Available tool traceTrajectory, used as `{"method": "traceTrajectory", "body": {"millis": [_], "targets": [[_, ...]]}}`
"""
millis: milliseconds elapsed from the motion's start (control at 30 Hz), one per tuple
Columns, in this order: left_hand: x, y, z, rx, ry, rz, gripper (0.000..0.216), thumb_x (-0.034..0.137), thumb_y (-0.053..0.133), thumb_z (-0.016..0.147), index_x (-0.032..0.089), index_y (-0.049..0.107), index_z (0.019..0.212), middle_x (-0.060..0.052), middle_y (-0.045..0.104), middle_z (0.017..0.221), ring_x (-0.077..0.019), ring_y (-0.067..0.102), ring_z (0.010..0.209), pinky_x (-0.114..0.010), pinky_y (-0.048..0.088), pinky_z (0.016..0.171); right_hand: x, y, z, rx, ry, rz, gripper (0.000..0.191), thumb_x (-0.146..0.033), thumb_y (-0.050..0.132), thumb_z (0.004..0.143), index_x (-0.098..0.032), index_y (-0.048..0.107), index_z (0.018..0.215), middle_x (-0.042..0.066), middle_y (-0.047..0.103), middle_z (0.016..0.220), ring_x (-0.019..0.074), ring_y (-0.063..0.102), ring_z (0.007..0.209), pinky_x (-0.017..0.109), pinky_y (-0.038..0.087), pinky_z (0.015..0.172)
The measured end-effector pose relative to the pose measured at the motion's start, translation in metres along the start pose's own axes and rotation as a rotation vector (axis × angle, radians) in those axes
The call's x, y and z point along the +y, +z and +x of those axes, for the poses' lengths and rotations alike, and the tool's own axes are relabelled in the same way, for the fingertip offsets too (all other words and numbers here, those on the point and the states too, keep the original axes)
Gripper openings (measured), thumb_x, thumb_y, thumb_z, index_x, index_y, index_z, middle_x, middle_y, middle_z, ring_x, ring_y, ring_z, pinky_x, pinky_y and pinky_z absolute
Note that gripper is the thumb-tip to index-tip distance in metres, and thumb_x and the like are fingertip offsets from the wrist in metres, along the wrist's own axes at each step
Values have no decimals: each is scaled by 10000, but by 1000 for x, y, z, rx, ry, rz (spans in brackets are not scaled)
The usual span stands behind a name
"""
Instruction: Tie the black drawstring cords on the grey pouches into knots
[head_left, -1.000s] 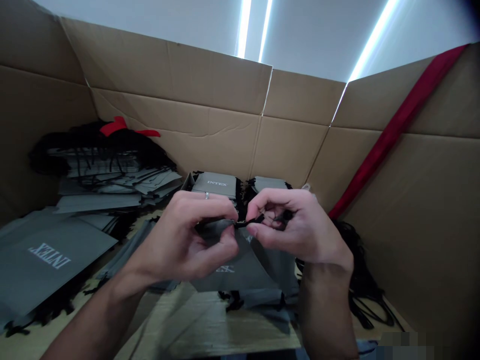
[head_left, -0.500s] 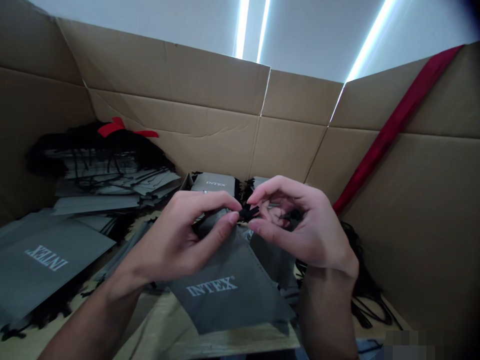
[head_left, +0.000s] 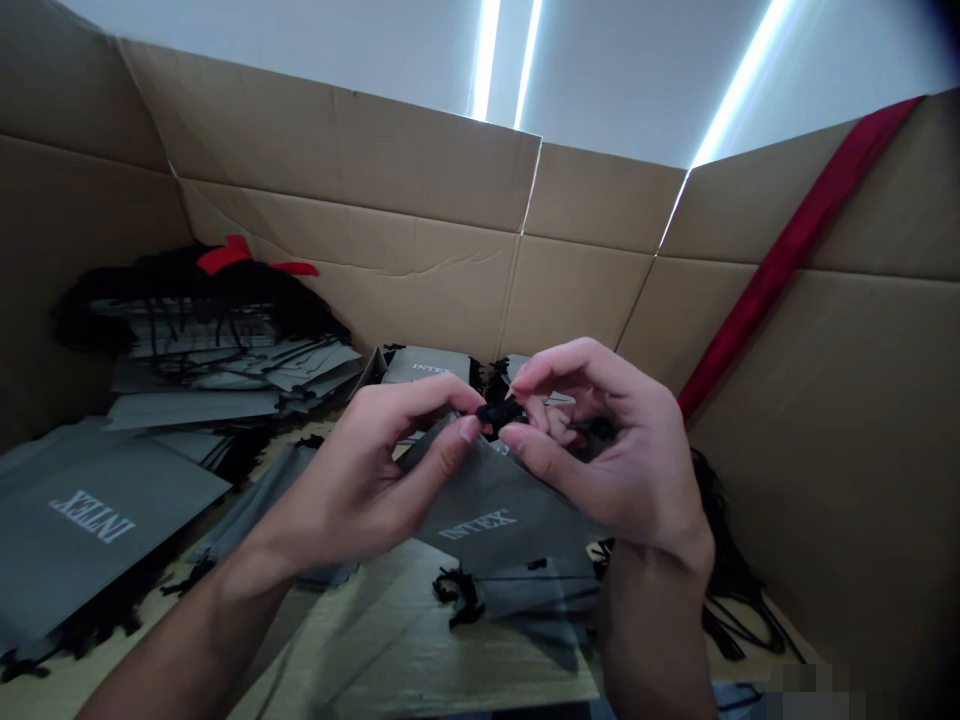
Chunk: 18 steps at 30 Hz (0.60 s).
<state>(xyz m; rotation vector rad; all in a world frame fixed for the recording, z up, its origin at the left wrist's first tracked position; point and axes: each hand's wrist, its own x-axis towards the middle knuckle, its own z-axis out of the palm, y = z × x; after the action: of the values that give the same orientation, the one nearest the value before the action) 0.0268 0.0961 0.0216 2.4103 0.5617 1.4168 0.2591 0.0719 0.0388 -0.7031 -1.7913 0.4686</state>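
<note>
**Two-handed pinch on a pouch's drawstring, above the tabletop's middle**

The left hand (head_left: 360,480) and right hand (head_left: 615,460) meet fingertip to fingertip. Between them is the mouth of a grey INTEX pouch (head_left: 495,500), raised clear of the wooden tabletop (head_left: 420,660). The left fingers (head_left: 457,435) are closed, thumb against forefinger, on the pouch's upper edge. The right fingers (head_left: 525,445) are likewise closed on the bunched end of the black drawstring (head_left: 501,412); the remaining right fingers curl loosely behind. The narrow tip-to-tip grip appears suited to so thin a cord. Held by its top, the pouch hangs slack and slanted, printed side toward the camera.

A second grey pouch (head_left: 540,600) lies flat beneath, toward the near edge. A heap of finished pouches (head_left: 225,370), threaded with black cords and topped by a red ribbon (head_left: 225,255), occupies the far left corner. One large pouch (head_left: 97,520) lies flat at the left edge. Upright pouches (head_left: 424,365) stand at the far edge, just behind the hands. Loose black cords (head_left: 720,590) lie by the right edge, within probable reach of the right hand. Cardboard walls (head_left: 420,270) enclose the tabletop on three sides; a red strip (head_left: 780,260) runs diagonally down the right wall.
</note>
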Motion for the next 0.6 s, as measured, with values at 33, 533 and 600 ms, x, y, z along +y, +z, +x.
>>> {"method": "traceTrajectory", "body": {"millis": [33, 533, 600], "targets": [[1, 0, 0, -3, 0, 1, 95, 170, 629, 1116, 197, 720, 1112, 45, 660, 805, -90, 558, 670, -220, 456, 658, 0, 0, 0, -3, -6, -12, 276, -192, 940, 879, -256, 771, 1088, -23, 698, 918, 95, 535, 654, 240, 419, 540], [0, 4, 0, 28, 125, 90, 120, 120, 620, 1108, 195, 713, 1110, 8, 758, 934, -116, 685, 785, -231, 513, 741, 2, 3, 5, -81, -172, -132, 220, -234, 917, 917, -276, 835, 1117, 57, 776, 1160, 182, 671, 834, 307, 552, 664], [1, 3, 1, 3, 116, 95, 114, 127, 615, 1118, 190, 710, 1107, 7, 763, 953, -109, 681, 794, -222, 507, 743, 5, 2, 6, -100, -154, -95, 159, -244, 913, 928, -258, 826, 1060, 49, 774, 1109, 157, 654, 783, 287, 532, 638]]}}
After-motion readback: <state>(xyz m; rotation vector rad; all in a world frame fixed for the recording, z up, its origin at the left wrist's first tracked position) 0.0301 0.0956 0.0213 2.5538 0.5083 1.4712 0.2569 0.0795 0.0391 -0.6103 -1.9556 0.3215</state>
